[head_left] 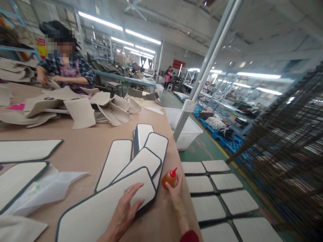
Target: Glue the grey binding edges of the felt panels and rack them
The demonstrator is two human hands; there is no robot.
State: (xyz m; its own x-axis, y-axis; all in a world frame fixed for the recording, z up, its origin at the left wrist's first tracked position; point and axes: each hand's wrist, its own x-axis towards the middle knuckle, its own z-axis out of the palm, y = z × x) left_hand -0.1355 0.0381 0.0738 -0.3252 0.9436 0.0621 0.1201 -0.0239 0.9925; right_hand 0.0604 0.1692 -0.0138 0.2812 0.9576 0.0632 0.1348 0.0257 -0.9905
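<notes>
My right hand (176, 191) is wrapped round an amber squeeze bottle (168, 180) with a red pointed nozzle, held upright near the table's right edge. My left hand (126, 208), with a ring on one finger, lies over the nearest pale panel (88, 208), its thumb and fingers apart. This long panel has dark edging and rounded corners. Beyond it, similar dark-edged panels (138, 164) overlap in a fanned pile. Another such panel (113, 161) lies under the pile's left side.
More panels (22, 149) and white sheeting (54, 188) lie at left. Across the brown table (83, 151), a co-worker (67, 67) handles beige pieces (80, 112). A post (181, 124) and white bin (194, 127) stand beyond the right edge; rows of panels (209, 208) lie below.
</notes>
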